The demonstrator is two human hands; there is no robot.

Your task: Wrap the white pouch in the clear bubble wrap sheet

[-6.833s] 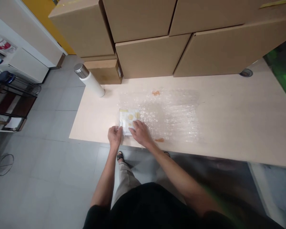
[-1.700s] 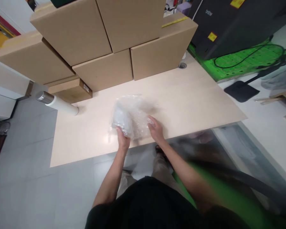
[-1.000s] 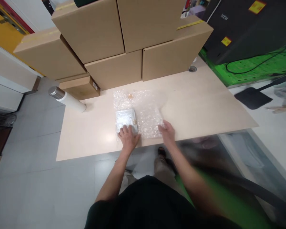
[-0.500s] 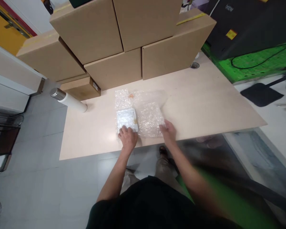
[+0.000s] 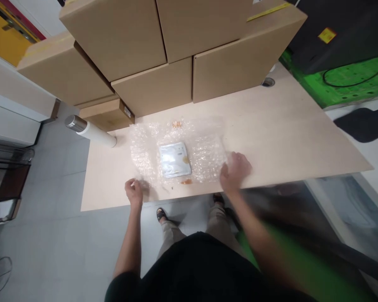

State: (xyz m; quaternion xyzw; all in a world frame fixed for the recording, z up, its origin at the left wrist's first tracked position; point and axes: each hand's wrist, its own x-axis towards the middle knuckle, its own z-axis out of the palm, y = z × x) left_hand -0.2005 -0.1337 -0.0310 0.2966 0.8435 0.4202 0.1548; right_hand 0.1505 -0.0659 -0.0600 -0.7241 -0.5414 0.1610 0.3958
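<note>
A clear sheet of bubble wrap (image 5: 204, 147) lies spread flat on the pale wooden table (image 5: 286, 134), close to the near edge. On the middle of the sheet lies a small flat white packet (image 5: 174, 159) with a little yellow mark on it. The packet sits about halfway between the two hands, and neither hand touches it.

The left hand (image 5: 134, 192) is at the near left corner of the bubble wrap. Its fingers are curled in tight, and it seems to pinch the corner of the sheet, but the wrap is see-through, so the grip is hard to make out. The right hand (image 5: 235, 170) is at the right edge of the sheet. Its fingers are bent and rest on or around that edge; the hand is a bit blurry, so I cannot tell if it really holds the wrap.

A small orange bit of tape (image 5: 186, 181) sits on the near edge of the sheet, just below the packet. Another orange bit (image 5: 176, 124) sits at the far edge.

Behind the sheet stand big brown cardboard boxes (image 5: 164, 79), stacked up. A white bottle with a silver cap (image 5: 90, 131) stands at the left end of the table, well away from the left hand.
</note>
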